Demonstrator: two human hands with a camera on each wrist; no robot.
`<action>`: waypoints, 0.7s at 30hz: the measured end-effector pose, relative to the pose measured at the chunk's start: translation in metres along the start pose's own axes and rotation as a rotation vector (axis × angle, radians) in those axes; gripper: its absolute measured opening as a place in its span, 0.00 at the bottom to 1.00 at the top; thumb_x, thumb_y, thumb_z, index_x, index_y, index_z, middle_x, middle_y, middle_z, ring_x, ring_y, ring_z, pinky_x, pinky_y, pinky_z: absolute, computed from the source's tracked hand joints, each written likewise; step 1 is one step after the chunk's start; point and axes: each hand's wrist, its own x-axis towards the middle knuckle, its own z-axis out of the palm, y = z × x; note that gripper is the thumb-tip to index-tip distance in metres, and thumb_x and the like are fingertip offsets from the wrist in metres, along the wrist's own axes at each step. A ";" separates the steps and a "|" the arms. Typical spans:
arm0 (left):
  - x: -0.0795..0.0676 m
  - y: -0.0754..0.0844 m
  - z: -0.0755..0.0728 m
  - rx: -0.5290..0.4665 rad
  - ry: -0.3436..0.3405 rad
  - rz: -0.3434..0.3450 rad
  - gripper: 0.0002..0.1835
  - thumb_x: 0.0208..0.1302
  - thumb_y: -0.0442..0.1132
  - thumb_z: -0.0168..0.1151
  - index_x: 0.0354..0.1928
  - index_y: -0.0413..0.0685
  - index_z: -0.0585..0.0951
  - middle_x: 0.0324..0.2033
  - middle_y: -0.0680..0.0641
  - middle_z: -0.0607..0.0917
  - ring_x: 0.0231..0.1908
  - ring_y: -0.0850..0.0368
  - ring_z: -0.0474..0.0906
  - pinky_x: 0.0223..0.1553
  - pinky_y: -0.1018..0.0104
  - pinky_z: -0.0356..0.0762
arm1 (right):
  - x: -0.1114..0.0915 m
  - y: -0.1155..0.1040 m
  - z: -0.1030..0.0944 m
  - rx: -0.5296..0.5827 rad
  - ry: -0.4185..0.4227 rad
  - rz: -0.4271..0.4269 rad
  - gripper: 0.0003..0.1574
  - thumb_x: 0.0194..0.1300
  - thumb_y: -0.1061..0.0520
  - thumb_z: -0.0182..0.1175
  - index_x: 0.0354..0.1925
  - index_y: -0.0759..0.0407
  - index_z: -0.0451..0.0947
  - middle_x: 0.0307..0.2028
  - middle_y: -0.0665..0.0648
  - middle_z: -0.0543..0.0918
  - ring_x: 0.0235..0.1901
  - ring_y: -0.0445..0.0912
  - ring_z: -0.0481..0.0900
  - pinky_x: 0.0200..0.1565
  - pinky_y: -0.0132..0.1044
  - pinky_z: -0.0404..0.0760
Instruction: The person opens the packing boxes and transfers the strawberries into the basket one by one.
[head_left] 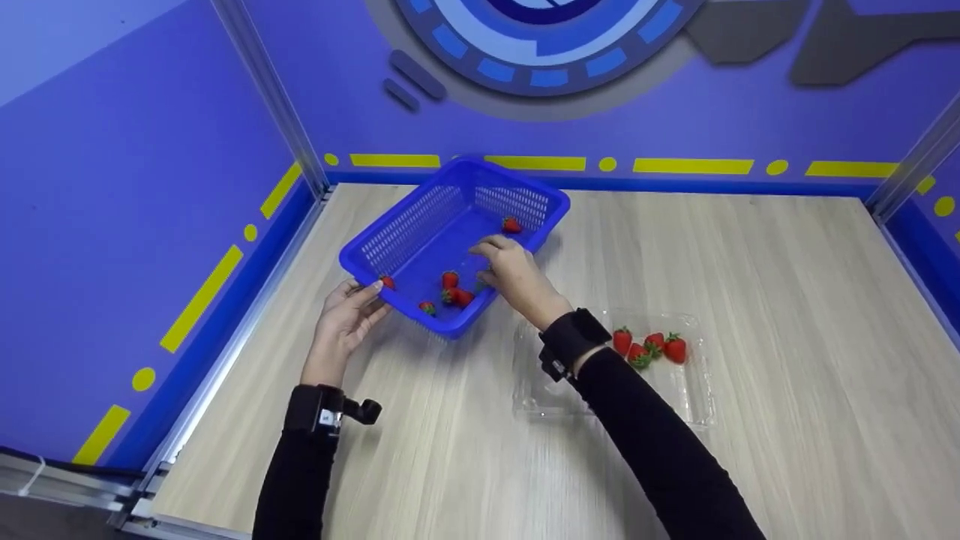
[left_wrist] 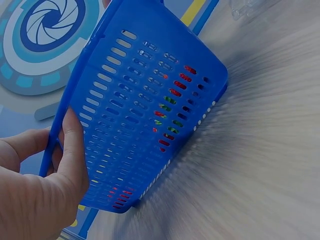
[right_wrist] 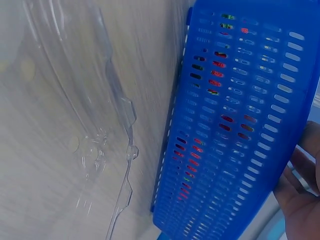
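My left hand [head_left: 346, 321] grips the near left corner of a blue plastic basket [head_left: 405, 212], thumb on the rim and fingers beneath. Several strawberries [head_left: 449, 280] lie in its near end; one strawberry [head_left: 511, 225] sits by the far right wall, another [head_left: 386, 282] beside my left thumb. Over the basket's right rim reaches my right hand [head_left: 517, 276], fingers bent and parted from the thumb, basket floor showing between them. In the right wrist view, part of that hand [right_wrist: 300, 200] shows at the rim, and red fruit appears through the slots.
A clear plastic tray [head_left: 697, 390] stands on the wooden table [head_left: 795, 315], right of the basket and partly behind my right forearm. Several strawberries [head_left: 675, 349] are grouped in its far right part. Blue printed panels [head_left: 675, 127] border the table at the back and sides.
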 end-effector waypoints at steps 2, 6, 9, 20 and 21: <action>0.000 0.000 0.000 0.000 0.003 -0.001 0.18 0.69 0.28 0.63 0.56 0.38 0.68 0.38 0.48 0.87 0.39 0.54 0.85 0.44 0.61 0.87 | 0.000 0.000 -0.001 -0.001 -0.005 -0.013 0.21 0.63 0.66 0.71 0.55 0.66 0.81 0.52 0.62 0.82 0.55 0.56 0.81 0.58 0.44 0.81; 0.001 0.000 0.000 -0.006 0.008 -0.001 0.18 0.69 0.28 0.64 0.56 0.38 0.68 0.37 0.48 0.87 0.39 0.54 0.85 0.44 0.61 0.87 | -0.001 -0.001 -0.006 -0.010 -0.006 -0.046 0.21 0.63 0.66 0.71 0.54 0.65 0.82 0.51 0.62 0.83 0.54 0.56 0.81 0.58 0.45 0.81; 0.000 0.000 0.001 -0.016 0.002 0.002 0.16 0.69 0.27 0.63 0.53 0.39 0.69 0.37 0.48 0.87 0.39 0.54 0.85 0.44 0.61 0.87 | -0.005 0.001 -0.013 -0.026 0.005 -0.066 0.20 0.62 0.67 0.71 0.53 0.65 0.82 0.51 0.63 0.83 0.53 0.58 0.80 0.58 0.47 0.81; -0.002 0.000 0.002 -0.015 -0.019 -0.004 0.14 0.70 0.27 0.63 0.51 0.41 0.71 0.37 0.49 0.87 0.38 0.55 0.86 0.45 0.61 0.87 | -0.043 0.015 -0.055 -0.048 -0.030 -0.080 0.22 0.55 0.74 0.72 0.49 0.67 0.82 0.47 0.65 0.84 0.51 0.59 0.82 0.55 0.50 0.82; -0.002 0.001 0.001 -0.013 -0.015 -0.004 0.14 0.70 0.28 0.63 0.51 0.41 0.71 0.37 0.49 0.87 0.38 0.55 0.86 0.44 0.61 0.87 | -0.048 0.015 -0.059 -0.054 -0.042 -0.081 0.22 0.54 0.74 0.73 0.48 0.68 0.82 0.46 0.65 0.84 0.49 0.60 0.82 0.54 0.50 0.82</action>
